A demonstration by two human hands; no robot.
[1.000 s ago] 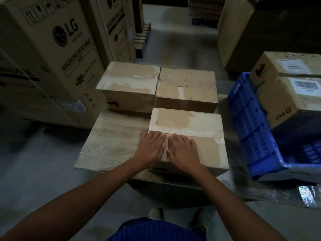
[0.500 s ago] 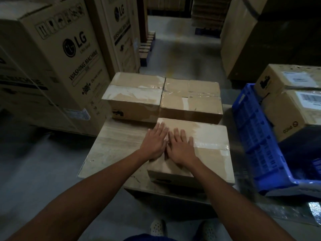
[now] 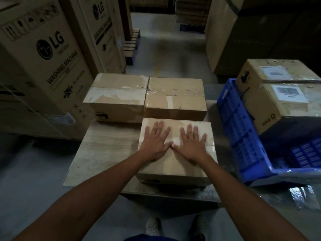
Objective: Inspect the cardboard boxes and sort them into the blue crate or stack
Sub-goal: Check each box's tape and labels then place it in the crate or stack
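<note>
Palms lie flat on the lid of the near cardboard box (image 3: 175,165): the left hand (image 3: 156,141) and the right hand (image 3: 192,143) rest side by side with fingers straight and spread. Their thumbs almost meet over the strip of clear tape that crosses the lid, and neither hand curls round anything. This box sits on the near right part of a pale table top (image 3: 107,150), with its far edge close against the far right box (image 3: 175,98). Whether the two touch cannot be told. The far left box (image 3: 118,96) stands beside the far right one with their sides touching, and both tops are sealed with wrinkled, torn tape. Right of the table is the blue crate (image 3: 238,122), its latticed wall near the boxes on the table. It holds two cardboard boxes with white labels: the nearer labelled box (image 3: 278,108) and, on the far side of it, the farther labelled box (image 3: 271,73). Part of the crate's inner floor shows at the near right. On the left stand tall cartons printed LG, the large carton (image 3: 43,66) marked WASHING MACHINE and the second carton (image 3: 102,32) farther back. Pale perforated shoes (image 3: 152,226) show on the grey floor at the near edge.
</note>
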